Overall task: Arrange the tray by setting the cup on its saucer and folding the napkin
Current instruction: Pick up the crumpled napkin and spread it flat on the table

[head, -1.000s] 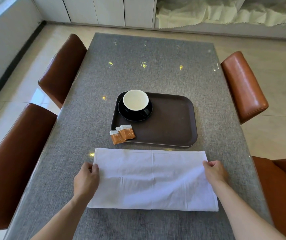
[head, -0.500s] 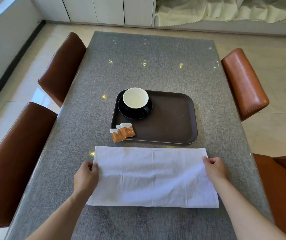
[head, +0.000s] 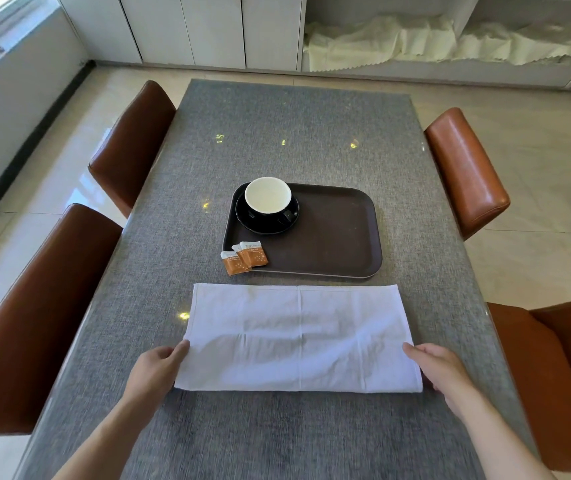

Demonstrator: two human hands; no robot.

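Grey woven table [head: 294,133], brown chairs [head: 467,168] (four), tiled floor [head: 536,116], both hands' fingers [head: 180,351] gripping napkin [head: 298,337] ends.

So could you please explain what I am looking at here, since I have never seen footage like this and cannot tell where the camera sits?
There is no machine here: a person wears a wide-angle camera on the head, looking forward and down, so you see their own two bare arms. The left hand and right hand rest at the two short ends of a white napkin, which lies flat in a long rectangle on a grey table. Whether the fingers pinch the cloth or only touch it is hard to tell. Beyond it stands a dark tray with a cup on its saucer in the far left corner. Two small orange packets lie at the tray's near left corner. Brown chairs stand along both sides.
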